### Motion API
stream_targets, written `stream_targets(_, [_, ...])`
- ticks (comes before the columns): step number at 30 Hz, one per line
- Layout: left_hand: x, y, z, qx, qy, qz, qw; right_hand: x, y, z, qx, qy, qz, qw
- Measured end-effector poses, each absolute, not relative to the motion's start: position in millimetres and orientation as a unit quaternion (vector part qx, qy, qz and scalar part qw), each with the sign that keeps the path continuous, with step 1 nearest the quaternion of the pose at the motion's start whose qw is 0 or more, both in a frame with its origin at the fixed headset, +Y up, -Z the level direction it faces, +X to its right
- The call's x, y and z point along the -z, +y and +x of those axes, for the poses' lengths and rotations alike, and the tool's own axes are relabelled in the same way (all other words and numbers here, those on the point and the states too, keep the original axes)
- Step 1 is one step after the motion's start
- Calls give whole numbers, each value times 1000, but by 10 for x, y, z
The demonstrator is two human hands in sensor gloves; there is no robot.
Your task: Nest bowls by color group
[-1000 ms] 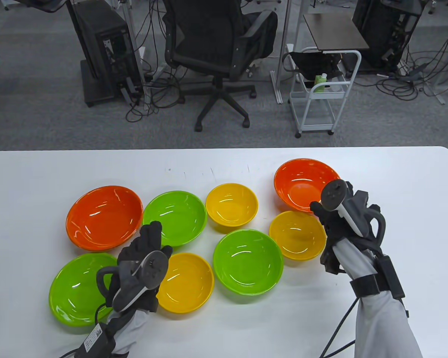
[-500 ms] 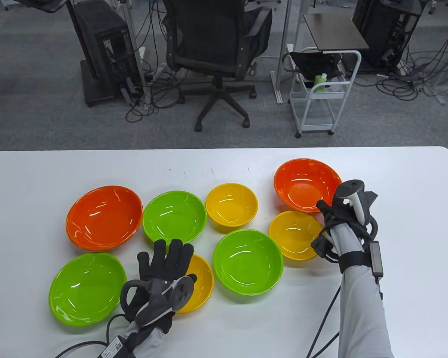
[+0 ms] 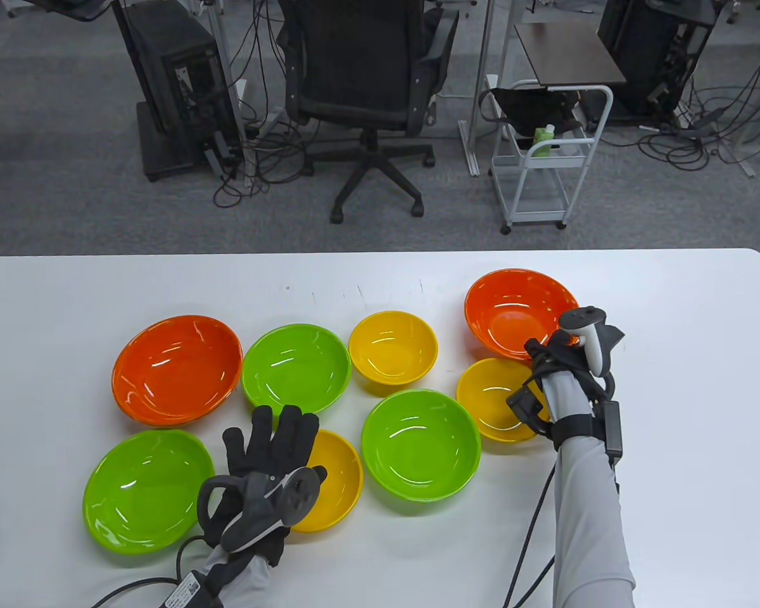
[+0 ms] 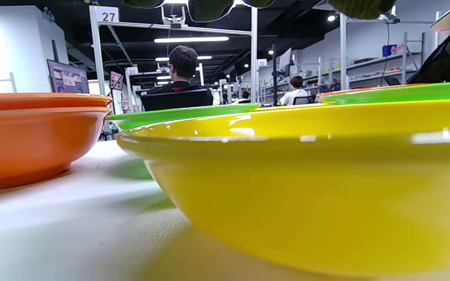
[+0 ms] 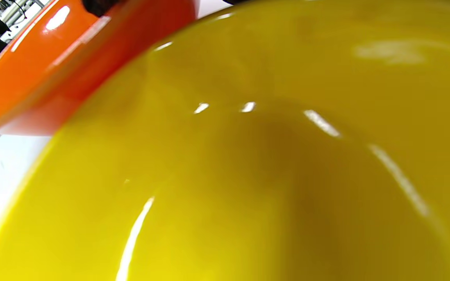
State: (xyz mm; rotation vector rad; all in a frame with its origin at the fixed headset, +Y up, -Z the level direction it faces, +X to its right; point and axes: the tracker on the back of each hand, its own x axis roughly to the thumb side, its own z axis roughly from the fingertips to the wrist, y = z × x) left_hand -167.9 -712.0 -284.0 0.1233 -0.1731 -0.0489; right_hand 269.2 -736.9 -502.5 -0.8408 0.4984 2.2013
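Several bowls sit on the white table (image 3: 671, 380). Two are orange, at the left (image 3: 177, 370) and the back right (image 3: 513, 310). Three are green (image 3: 296, 370) (image 3: 145, 491) (image 3: 421, 443). Three are yellow (image 3: 392, 347) (image 3: 497, 396) (image 3: 339, 481). My left hand (image 3: 272, 437) is open with fingers spread, over the left rim of the front yellow bowl (image 4: 307, 195). My right hand (image 3: 548, 354) reaches down at the near rim of the back-right orange bowl (image 5: 53, 58), above the right yellow bowl (image 5: 248, 175). A fingertip (image 5: 98, 4) lies at the orange rim; its grip is hidden.
The bowls stand close together, some rims nearly touching. Bare table lies along the far edge and at the right. An office chair (image 3: 367, 69) and a white cart (image 3: 544, 158) stand on the floor beyond the table.
My left hand moved right and toward me, and opened flat over the front yellow bowl. My right hand turned and dropped toward the orange bowl's near rim. No bowl has moved.
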Motion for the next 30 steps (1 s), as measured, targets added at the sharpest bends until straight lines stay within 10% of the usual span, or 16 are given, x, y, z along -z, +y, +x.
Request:
stream_targets(14, [2816,-7115,-1676,18,-85,57,995,4975,-7198,2656,-842,144,-301,424])
stream_targets(30, [2857,-7057,-1686,-45,-87,48,994,4318,-6587,2123,-899,67,-107,420])
